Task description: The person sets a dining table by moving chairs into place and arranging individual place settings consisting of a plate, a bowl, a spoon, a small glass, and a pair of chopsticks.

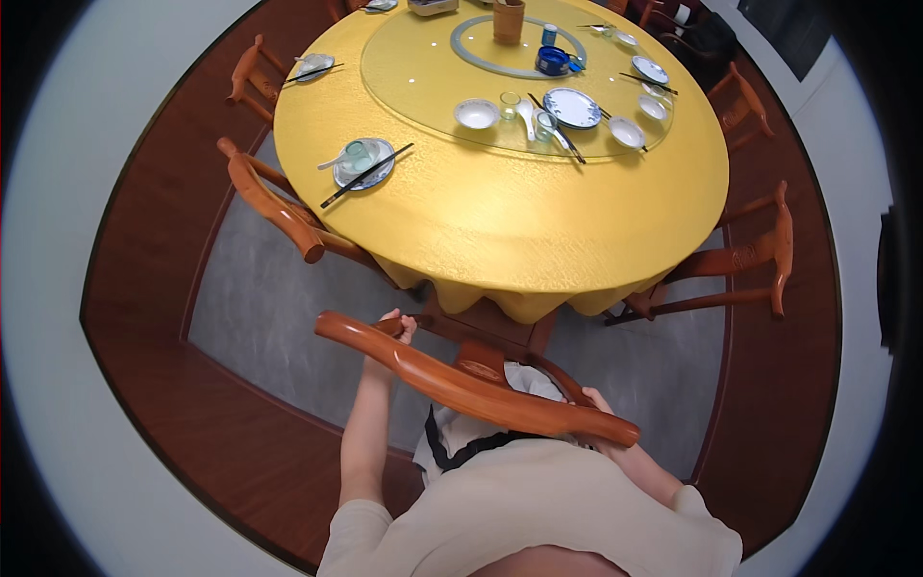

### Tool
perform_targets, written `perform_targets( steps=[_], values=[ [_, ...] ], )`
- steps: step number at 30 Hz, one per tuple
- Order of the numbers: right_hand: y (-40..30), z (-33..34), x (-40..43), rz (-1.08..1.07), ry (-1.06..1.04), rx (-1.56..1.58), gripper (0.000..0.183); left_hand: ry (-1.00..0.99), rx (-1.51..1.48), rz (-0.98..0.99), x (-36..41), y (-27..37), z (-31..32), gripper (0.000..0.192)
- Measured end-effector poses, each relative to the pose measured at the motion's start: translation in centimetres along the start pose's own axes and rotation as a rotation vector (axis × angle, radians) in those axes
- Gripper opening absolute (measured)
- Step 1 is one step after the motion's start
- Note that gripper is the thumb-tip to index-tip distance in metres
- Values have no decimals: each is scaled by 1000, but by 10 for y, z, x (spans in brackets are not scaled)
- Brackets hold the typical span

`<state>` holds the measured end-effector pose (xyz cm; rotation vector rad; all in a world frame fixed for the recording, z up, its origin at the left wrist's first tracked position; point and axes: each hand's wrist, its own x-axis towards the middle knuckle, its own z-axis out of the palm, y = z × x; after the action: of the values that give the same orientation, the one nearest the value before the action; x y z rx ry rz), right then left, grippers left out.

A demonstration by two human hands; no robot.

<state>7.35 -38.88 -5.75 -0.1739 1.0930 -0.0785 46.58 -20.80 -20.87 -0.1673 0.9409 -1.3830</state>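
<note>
Close in front of my body stands a polished wooden chair (461,379), its curved top rail slanting from upper left to lower right. My left hand (404,328) is wrapped around the chair's left side, just beyond the rail. On the other side my right hand (595,404) grips the chair by its right arm, partly hidden under the rail's end. The wooden seat (497,328) reaches toward the hanging edge of a yellow tablecloth (490,238) on a round table. Chair legs are hidden from me.
A glass turntable (418,94) carries plates, bowls, glasses and a blue tin (553,61). One place setting (364,164) with black chopsticks lies at the table's left. Wooden chairs stand at left (270,202) and right (779,249). Dark wood panelling (144,288) borders the grey floor (288,324).
</note>
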Motion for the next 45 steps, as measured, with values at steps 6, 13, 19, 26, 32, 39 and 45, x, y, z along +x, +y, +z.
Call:
perform_targets(
  steps=[6,13,19,26,32,39,45],
  values=[
    [6,7,-3,11,-19,-188,39,214,-48,-273,2,-8,30,22],
    [13,-11,24,15,-71,-58,45,-207,162,366,14,-6,-14,30],
    [20,-15,38,197,-271,-32,39,-207,1351,1128,-14,0,-152,38],
    [-69,-106,15,-145,44,-365,21,575,329,908,-17,-138,-224,23],
    [-154,-242,-39,-267,126,-772,21,725,576,792,35,-241,-275,20],
    [-200,-294,-104,-206,-144,-1137,21,780,1758,490,146,-370,-220,26],
    [-230,-310,-115,-252,-330,-1332,23,561,1797,534,206,-431,-170,29]
  ],
)
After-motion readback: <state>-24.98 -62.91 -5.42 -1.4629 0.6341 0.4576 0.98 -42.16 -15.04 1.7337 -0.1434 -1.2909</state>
